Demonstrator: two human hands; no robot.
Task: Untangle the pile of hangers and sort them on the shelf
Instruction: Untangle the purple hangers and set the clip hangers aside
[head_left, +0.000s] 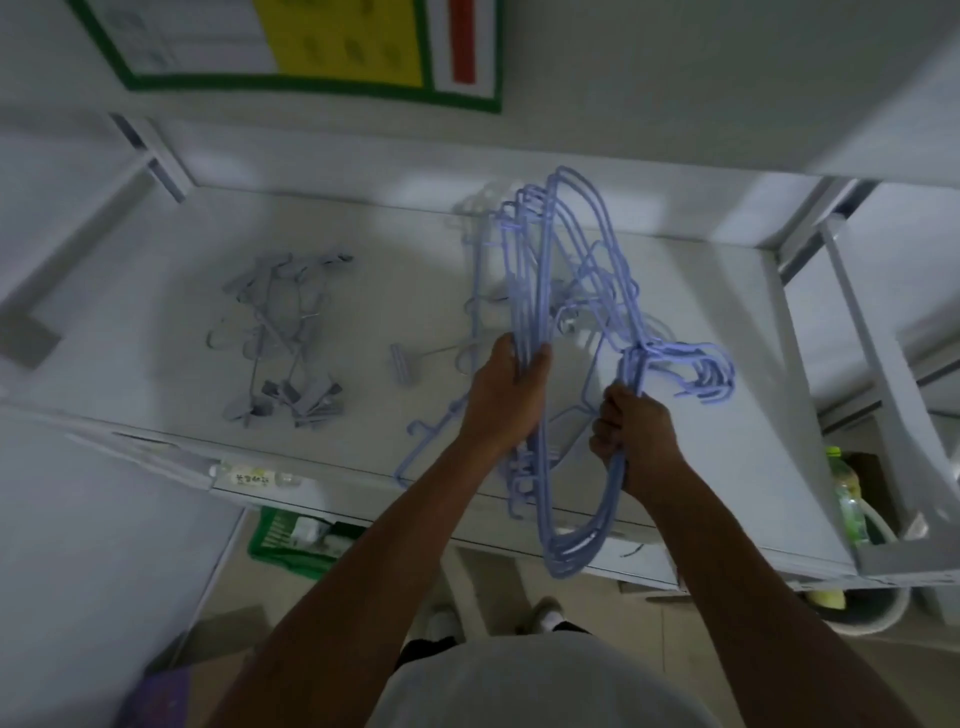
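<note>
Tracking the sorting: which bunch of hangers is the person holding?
The lavender-blue wire hangers, gripped by the left hand and right hand; the grey clip hangers lie apart on the white shelf.

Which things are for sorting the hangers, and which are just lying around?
For the job: blue hangers, gripped by the left hand and right hand; grey clip hangers piled on the shelf.
Just lying about: wall poster; green bottle; green box under the shelf.
</note>
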